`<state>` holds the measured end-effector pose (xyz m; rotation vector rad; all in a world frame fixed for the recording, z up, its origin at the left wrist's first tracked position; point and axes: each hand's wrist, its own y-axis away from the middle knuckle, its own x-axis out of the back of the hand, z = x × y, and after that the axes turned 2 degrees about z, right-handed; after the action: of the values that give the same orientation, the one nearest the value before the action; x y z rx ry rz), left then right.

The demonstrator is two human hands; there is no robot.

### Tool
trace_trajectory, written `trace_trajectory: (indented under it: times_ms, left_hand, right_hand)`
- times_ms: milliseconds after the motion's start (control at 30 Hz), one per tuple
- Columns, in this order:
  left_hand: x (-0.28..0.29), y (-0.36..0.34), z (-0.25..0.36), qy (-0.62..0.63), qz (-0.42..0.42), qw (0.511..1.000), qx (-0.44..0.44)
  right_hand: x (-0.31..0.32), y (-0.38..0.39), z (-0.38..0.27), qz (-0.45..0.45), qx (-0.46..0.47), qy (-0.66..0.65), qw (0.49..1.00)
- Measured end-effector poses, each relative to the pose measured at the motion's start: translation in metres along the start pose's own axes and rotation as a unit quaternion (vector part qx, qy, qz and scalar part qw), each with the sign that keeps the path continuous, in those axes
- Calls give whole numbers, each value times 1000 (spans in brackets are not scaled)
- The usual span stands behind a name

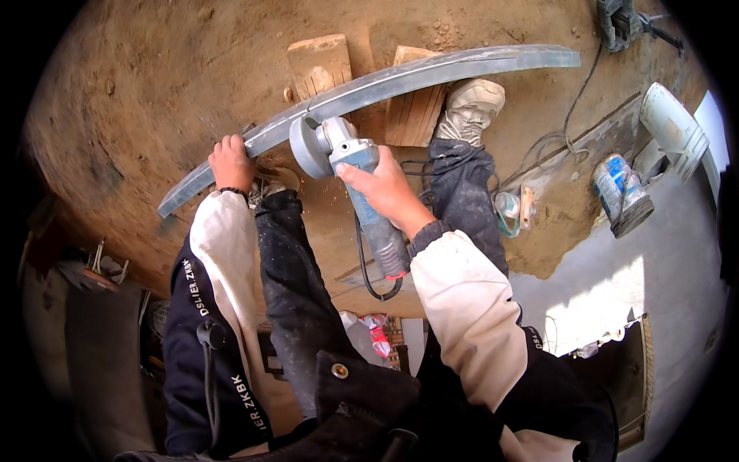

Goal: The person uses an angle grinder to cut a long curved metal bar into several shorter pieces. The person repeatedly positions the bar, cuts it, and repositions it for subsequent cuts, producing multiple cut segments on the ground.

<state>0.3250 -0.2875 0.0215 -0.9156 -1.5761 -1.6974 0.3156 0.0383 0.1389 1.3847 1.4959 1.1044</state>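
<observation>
L hand: (232, 163) at bar's L part, fingers curled over it & clamped on it.
R hand: (389, 189) wrapped round grinder body, fingers clamped on it, thumb laid along top; far fingertips hidden.
Grinder: (360, 202) blue/grey, btwn the legs, head up at bar, tail end w/ red ring toward person.
Wheel: (310, 148) grey, round, at bar's near side, R of L hand; exact contact pt hidden.
Sparks: (317, 202) small orange specks below wheel.
Bar: (431, 71) long grey metal, runs lower L to upper R past the feet; looks bowed, maybe just lens.
L block: (319, 65) wood, meets bar's far edge.
R block: (414, 115) wood, under bar, shows both sides of it.
R shoe: (473, 104) pale, dusty, just beside R block, toe at bar.
L shoe: (281, 181) near L hand, partly hidden by leg.
Cord: (372, 289) dark, loops from grinder's tail.
Floor: (192, 61) brown dirt, up to grey slab (677, 254) at R.
Far R: pale buckets (668, 119) on their side, nested; blue/white can (616, 185) near them, tilted.
Btwn knees, lower: red/white wrapper (379, 336).
</observation>
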Motion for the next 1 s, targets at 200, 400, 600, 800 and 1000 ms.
trace_trajectory:
  times_ms: [200, 400, 600, 800, 1000]
  left_hand:
    - [2, 1, -1, 4, -12, 1000, 10]
    - [7, 0, 4, 9, 1, 1000, 2]
    - [4, 1, -1, 3, -18, 1000, 5]
    - [7, -2, 6, -4, -22, 1000, 10]
    - [5, 0, 1, 9, -22, 1000, 6]
  right_hand:
    - [1, -4, -10, -6, 5, 24, 1000]
    - [1, -6, -6, 1, 20, 33, 999]
    - [-2, -7, -11, 5, 20, 37, 999]
    - [0, -11, -6, -3, 18, 32, 999]
    - [-3, -9, -11, -5, 22, 19, 1000]
